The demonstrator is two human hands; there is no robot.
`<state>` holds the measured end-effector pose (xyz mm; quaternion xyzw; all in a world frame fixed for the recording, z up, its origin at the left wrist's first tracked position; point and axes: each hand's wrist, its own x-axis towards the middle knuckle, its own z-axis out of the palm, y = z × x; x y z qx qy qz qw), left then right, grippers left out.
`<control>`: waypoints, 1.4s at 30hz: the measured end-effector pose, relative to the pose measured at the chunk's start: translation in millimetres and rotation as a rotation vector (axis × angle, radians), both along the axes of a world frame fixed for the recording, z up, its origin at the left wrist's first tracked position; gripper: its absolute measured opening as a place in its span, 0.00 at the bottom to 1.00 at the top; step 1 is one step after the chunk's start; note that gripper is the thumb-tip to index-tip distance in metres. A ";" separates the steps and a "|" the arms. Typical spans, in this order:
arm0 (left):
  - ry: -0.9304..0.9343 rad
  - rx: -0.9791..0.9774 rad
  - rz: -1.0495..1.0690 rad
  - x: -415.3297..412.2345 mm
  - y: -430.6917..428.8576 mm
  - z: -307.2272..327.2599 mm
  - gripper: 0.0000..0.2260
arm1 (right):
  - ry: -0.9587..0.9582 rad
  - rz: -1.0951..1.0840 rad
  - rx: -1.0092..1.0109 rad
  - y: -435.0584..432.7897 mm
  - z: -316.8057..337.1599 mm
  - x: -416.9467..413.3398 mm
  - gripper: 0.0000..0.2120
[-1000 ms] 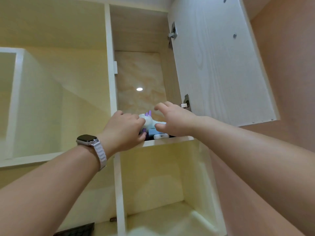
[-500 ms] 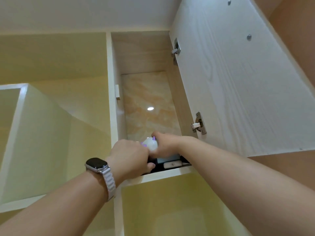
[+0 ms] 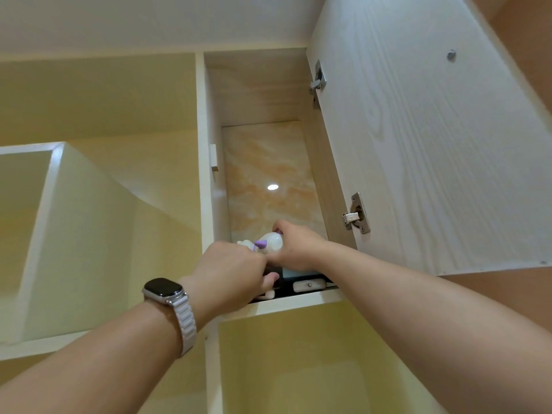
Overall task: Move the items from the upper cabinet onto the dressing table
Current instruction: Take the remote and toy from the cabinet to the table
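Both arms reach up into the open upper cabinet (image 3: 263,94). A white toy figure with purple horns (image 3: 270,244) stands at the front of its shelf, and my right hand (image 3: 298,248) is closed around it from the right. My left hand (image 3: 231,271), with a watch on the wrist, grips a dark box (image 3: 276,279) just below the toy, thumb on its front. Under the toy lie a light blue item (image 3: 298,273) and a small white case (image 3: 309,285). The rest of the shelf's contents are hidden by my hands.
The cabinet door (image 3: 433,138) hangs open on the right, its hinges (image 3: 357,218) close to my right wrist. The shelf edge (image 3: 298,301) runs under my hands. An open cubby (image 3: 298,363) lies below, and another open compartment (image 3: 74,234) is at left.
The view has tilted further upward. My right hand has closed more tightly on the toy, and my left hand has shifted lower onto the dark box.
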<state>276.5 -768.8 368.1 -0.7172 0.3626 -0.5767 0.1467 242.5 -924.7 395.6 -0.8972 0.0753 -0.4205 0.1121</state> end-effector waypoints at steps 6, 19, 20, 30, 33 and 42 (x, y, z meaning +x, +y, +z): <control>0.097 -0.032 -0.055 -3.2 1.1 0.0 0.18 | -0.193 0.087 0.119 8.5 -4.1 -27.6 0.23; -0.109 -0.315 -0.513 2.5 8.7 -9.5 0.15 | -0.614 0.262 0.248 27.7 -25.8 -75.2 0.27; -0.109 -0.359 -0.543 -0.3 12.5 -11.9 0.14 | -0.642 0.283 0.250 31.1 -28.9 -79.0 0.28; 0.015 -0.681 -0.677 -22.9 64.3 -52.4 0.15 | -0.858 0.495 0.303 54.6 -69.3 -119.1 0.25; 0.195 -0.798 -0.741 -26.6 75.1 -63.8 0.13 | -0.885 0.525 0.328 56.5 -84.3 -128.9 0.24; 1.057 -1.296 -1.418 -61.2 55.6 -109.6 0.10 | -0.979 0.439 0.414 83.7 -140.1 -159.9 0.18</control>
